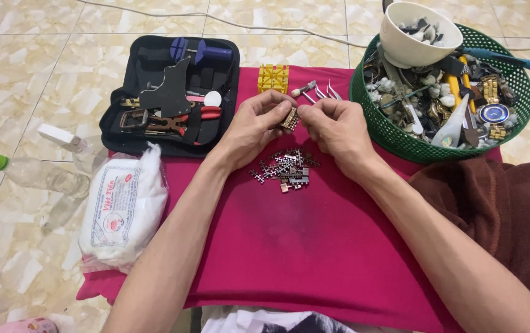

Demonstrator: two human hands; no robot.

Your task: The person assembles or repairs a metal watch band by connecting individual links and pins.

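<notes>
Two bare forearms stretched over a magenta cloth spread on tiled floor. Beyond them, loose metal watch-band links heaped mid-cloth. Just above the heap, left hand and right hand pinched together on a short gold-toned band segment, fingertips closed around it. Farther off: yellow block, tweezers, open black tool case far left, green basket of parts far right.
</notes>
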